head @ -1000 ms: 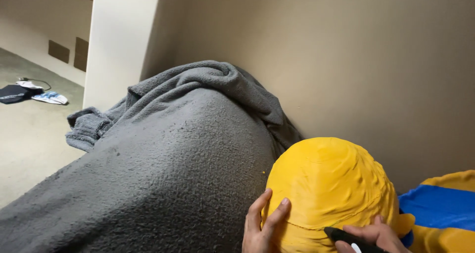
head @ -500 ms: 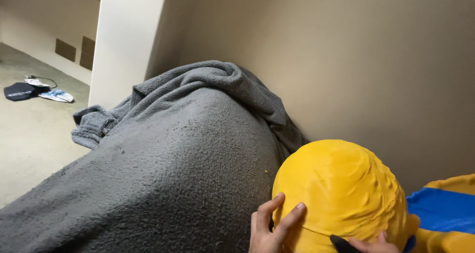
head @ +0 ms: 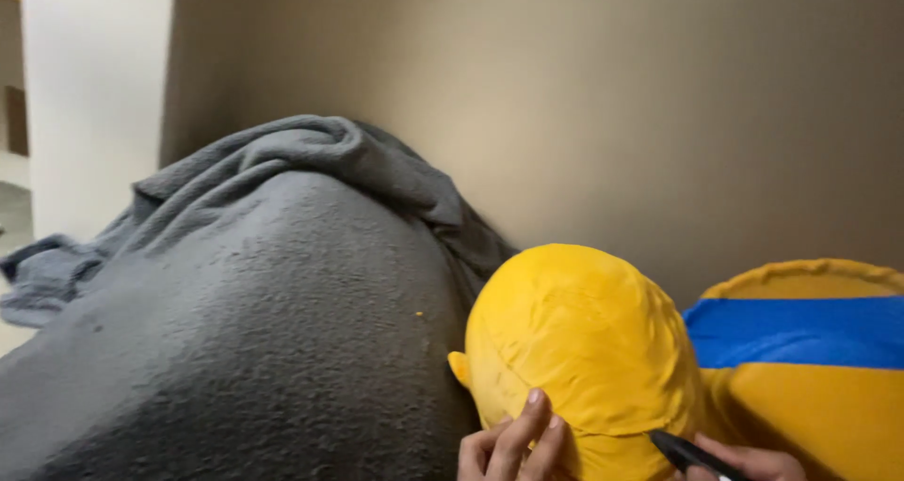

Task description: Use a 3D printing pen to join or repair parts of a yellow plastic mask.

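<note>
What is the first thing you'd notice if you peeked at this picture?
The bright yellow dome at the bottom middle stands out most, with the left hand resting its fingers on it and the right hand holding a black marker against it. A big grey blanket fills the left side, and a yellow and blue rounded piece sits on the right.

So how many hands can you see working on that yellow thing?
2. The left hand rests its fingers on the yellow dome's lower front; the right hand, bottom right, holds a black marker against it. Both are partly cut off.
</note>
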